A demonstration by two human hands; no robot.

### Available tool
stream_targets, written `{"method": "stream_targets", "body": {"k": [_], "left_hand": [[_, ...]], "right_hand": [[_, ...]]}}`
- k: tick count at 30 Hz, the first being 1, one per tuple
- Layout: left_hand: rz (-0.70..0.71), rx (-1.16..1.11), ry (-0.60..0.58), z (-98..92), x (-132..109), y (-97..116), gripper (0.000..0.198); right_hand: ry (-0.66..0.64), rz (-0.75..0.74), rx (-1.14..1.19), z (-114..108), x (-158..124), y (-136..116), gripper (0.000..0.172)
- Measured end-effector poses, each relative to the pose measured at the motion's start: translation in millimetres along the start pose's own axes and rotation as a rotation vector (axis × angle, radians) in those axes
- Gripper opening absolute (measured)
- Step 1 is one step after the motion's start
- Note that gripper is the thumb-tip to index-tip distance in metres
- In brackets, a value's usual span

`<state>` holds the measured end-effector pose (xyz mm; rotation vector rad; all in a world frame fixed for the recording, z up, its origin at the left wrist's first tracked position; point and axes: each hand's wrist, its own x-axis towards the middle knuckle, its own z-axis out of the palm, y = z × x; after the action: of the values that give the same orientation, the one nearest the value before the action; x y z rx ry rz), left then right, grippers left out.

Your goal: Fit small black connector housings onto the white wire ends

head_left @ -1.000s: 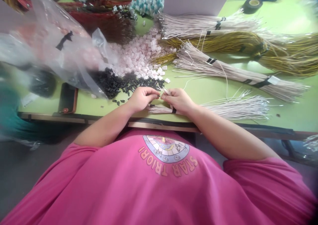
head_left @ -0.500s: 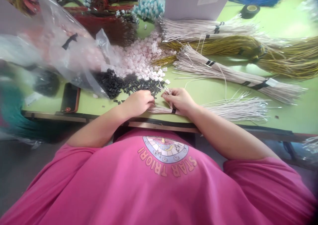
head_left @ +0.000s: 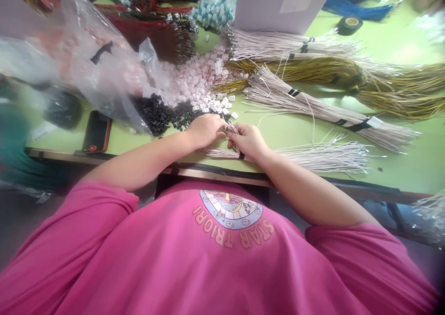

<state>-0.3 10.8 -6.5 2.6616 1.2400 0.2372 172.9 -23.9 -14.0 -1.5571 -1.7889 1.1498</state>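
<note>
My right hand [head_left: 247, 140] is closed around a few thin white wires [head_left: 232, 127], their ends standing up past the fingertips. Close against it, my left hand [head_left: 207, 130] is pinched at those wire ends; what sits in its fingers is too small to make out. Under my right hand lies a bundle of white wires [head_left: 323, 155] bound with black tape. Just behind my left hand is a heap of small black plastic pieces [head_left: 158, 113], and beyond that a pile of small white connector housings [head_left: 198, 80].
Taped white wire bundles [head_left: 313, 102] and yellow-green wires [head_left: 320, 71] lie at the right, near a roll of black tape [head_left: 349, 25]. A plastic bag [head_left: 100, 78] and a phone [head_left: 96, 131] are at left. A grey-purple box [head_left: 283, 6] stands behind. Other people's hands show at the far edge.
My left hand has moved up and right from the black pieces to the wire ends at my right hand. My right hand still holds the wires.
</note>
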Motion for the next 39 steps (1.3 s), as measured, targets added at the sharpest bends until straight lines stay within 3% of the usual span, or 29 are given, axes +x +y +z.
{"method": "stream_targets", "body": {"k": [4,8,12,16,21,24,26,31,36,39], "left_hand": [[0.055,0.065,0.016,-18.0,-34.1,14.1,0.032],[0.185,0.11,-0.076,-4.3,-54.9,33.5,0.034],[0.186,0.048,-0.11,6.3,-57.5,39.8,0.034],[0.07,-0.287,-0.159,-6.5,-55.2,30.1,0.02],[-0.339,-0.858,-0.018,-21.9,-47.4,7.4,0.017],[-0.553,-1.253,-0.005,-21.6,-37.1,0.2,0.013],[-0.642,-1.379,-0.005,-19.6,-29.2,-0.6,0.012],[-0.623,-1.478,-0.006,-12.0,-17.3,1.0,0.015],[-0.625,-1.566,0.01,-4.4,-19.3,-0.3,0.022],[-0.621,-1.644,-0.037,-5.6,-21.7,-0.4,0.016]], "right_hand": [[-0.01,-0.001,-0.081,0.6,4.5,0.5,0.021],[-0.039,0.018,0.014,-0.8,5.5,1.4,0.018],[-0.175,0.057,0.276,-4.0,3.2,3.2,0.021],[-0.239,0.061,0.419,-6.3,0.1,1.9,0.017],[-0.202,0.076,0.419,-4.1,-1.0,-0.9,0.014],[-0.176,0.081,0.412,-2.8,-1.3,-2.0,0.013],[-0.169,0.08,0.407,-2.8,-2.1,-2.6,0.015],[-0.147,0.069,0.363,-4.3,-3.9,-2.6,0.028],[-0.063,0.06,0.307,-3.1,-2.8,-0.5,0.027],[-0.032,0.041,0.257,-2.2,-2.2,0.0,0.027]]}}
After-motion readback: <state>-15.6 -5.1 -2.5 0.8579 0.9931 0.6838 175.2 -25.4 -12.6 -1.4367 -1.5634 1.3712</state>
